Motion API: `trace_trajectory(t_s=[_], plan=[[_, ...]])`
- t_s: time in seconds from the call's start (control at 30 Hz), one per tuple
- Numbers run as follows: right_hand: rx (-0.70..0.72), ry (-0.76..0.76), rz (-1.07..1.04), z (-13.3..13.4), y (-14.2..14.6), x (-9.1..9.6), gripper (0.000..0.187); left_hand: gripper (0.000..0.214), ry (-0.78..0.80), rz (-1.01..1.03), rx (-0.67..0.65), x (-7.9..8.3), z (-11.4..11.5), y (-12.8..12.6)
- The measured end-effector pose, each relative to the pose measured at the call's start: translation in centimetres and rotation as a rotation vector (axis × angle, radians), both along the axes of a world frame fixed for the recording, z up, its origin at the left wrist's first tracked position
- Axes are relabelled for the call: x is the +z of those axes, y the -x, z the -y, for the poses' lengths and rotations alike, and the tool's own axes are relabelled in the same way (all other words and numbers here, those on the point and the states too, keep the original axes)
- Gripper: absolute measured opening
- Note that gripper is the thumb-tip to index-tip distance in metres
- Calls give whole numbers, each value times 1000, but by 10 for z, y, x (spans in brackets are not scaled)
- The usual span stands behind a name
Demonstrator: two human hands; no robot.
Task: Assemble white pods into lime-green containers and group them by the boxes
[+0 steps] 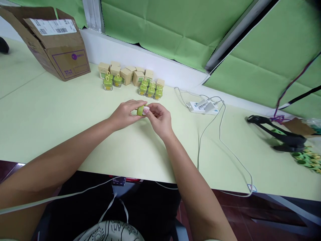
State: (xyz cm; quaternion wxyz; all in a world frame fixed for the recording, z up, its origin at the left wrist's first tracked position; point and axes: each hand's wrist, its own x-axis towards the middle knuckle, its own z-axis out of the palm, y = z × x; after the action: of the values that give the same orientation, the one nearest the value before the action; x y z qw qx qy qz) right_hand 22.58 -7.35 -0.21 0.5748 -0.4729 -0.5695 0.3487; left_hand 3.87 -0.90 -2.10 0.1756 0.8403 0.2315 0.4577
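Note:
In front of my chest, just above the table, my left hand (126, 114) is closed on a small green-lidded jar (139, 110), tipped on its side. Clear glass shows between the thumb and fingers. My right hand (160, 118) meets it from the right, thumb and fingertips pinching a small whitish piece (146, 109) against the green part. The fingers hide what that piece is. Beyond my hands stand similar green-lidded jars with yellow loops on top, a few at the left (108, 83) and several at the right (150, 91).
Behind the jars, several small cardboard boxes (126, 76) line the wall. A large open carton (67, 60) stands at the back left. To the right lie a white power strip (203, 107) with trailing cables, a black stand-like device (281, 134) and green pieces (307, 157).

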Motion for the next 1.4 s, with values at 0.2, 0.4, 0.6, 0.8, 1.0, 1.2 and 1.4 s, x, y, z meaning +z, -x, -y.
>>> trace_trajectory(t_s=[0.2, 0.4, 0.6, 0.8, 1.0, 1.2, 1.4], plan=[[3, -5, -12, -1, 0, -3, 56, 53, 30, 37, 3, -2, -1, -1], [-12, -5, -21, -1, 1, -6, 56, 50, 60, 43, -4, -1, 0, 0], [-27, -20, -2, 1, 2, -8, 54, 46, 52, 47, -35, 3, 3, 1], [-57, -32, -8, -2, 5, -7, 54, 44, 78, 39, -57, 4, 1, -2], [-30, 21, -14, -4, 2, -8, 56, 42, 79, -7, -100, 9, 1, 0], [-9, 70, -11, -3, 0, -6, 58, 32, 75, -37, -139, 12, 2, 2], [-122, 103, -103, -3, -6, 1, 55, 44, 44, -20, -8, 5, -8, 6]])
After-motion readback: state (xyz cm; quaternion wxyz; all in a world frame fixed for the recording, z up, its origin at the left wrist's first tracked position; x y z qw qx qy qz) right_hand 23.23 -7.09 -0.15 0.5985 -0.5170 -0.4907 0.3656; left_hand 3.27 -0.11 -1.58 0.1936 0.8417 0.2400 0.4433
